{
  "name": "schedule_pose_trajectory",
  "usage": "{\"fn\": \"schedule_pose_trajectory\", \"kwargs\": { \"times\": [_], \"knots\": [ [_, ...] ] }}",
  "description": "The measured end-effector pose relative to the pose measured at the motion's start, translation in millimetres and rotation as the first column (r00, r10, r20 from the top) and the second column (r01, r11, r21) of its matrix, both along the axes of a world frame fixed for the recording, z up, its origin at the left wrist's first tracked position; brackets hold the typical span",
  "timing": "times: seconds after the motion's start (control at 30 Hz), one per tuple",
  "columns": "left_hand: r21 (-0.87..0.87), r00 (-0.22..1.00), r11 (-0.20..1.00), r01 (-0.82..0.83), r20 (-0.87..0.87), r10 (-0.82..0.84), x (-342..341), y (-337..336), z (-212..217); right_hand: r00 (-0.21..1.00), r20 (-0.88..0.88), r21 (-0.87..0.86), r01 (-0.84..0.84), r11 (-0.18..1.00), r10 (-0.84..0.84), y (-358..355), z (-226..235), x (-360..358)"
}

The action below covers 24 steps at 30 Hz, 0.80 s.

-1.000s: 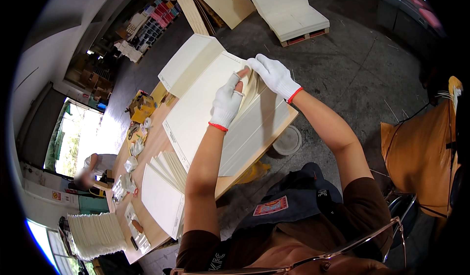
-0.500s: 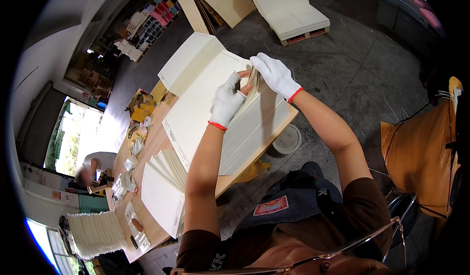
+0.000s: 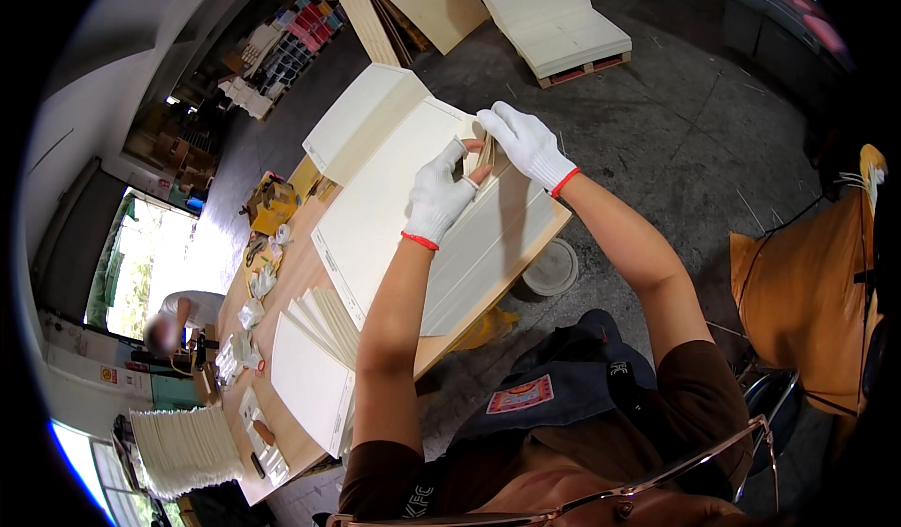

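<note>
A broad stack of large white sheets (image 3: 380, 184) lies on the wooden table, its near edge bent up in a curled bundle (image 3: 487, 156). My right hand (image 3: 526, 142), in a white knit glove with a red cuff, grips the bundle's far corner; its fingertips are partly hidden. On the left side of that curl is my left hand (image 3: 441, 192), gloved alike but with bare thumb and index fingertips. These two fingers touch the curled sheet edges, the thumb below the index finger. Grey flat layers (image 3: 488, 245) show beneath the bundle.
Another fanned pile of sheets (image 3: 314, 367) lies nearer on the wooden table (image 3: 291, 278). Beyond are a folded stack (image 3: 366, 119) and a yellow box (image 3: 272, 206). A round pail (image 3: 551, 269) stands by the table edge. Another person (image 3: 183, 316) bends at the far left.
My left hand has shifted slightly right, and the curled sheets between my hands look narrower. The right hand stays nearly in place. The person at the far left has moved a little.
</note>
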<state>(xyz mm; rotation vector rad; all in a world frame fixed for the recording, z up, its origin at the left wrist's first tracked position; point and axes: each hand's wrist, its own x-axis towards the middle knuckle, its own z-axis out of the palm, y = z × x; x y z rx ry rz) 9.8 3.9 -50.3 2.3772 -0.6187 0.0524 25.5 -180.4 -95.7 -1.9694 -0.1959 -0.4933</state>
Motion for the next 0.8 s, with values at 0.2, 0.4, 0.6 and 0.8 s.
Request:
{"fn": "schedule_pose_trajectory", "kwargs": {
  "times": [0.2,0.4,0.6,0.8],
  "knots": [
    [-0.096,0.997,0.995,0.022,-0.071,-0.029,6.2,3.7,-5.9,1.0,-0.001,0.016,-0.001,1.0,0.001,-0.5,-1.6,1.7],
    [-0.15,0.997,0.986,0.067,-0.027,-0.071,14.2,9.3,-14.7,1.0,-0.03,0.027,-0.002,1.0,0.003,0.5,1.4,-0.6],
    [-0.141,0.991,0.984,0.107,0.09,-0.095,11.1,8.5,-14.2,0.994,-0.09,-0.14,0.051,0.989,-0.064,-21.9,10.1,-18.2],
    [-0.046,0.992,0.999,0.022,0.128,-0.016,-1.9,2.6,-5.1,0.997,0.047,-0.583,-0.017,0.812,0.055,-50.5,1.4,-22.1]
  ]
}}
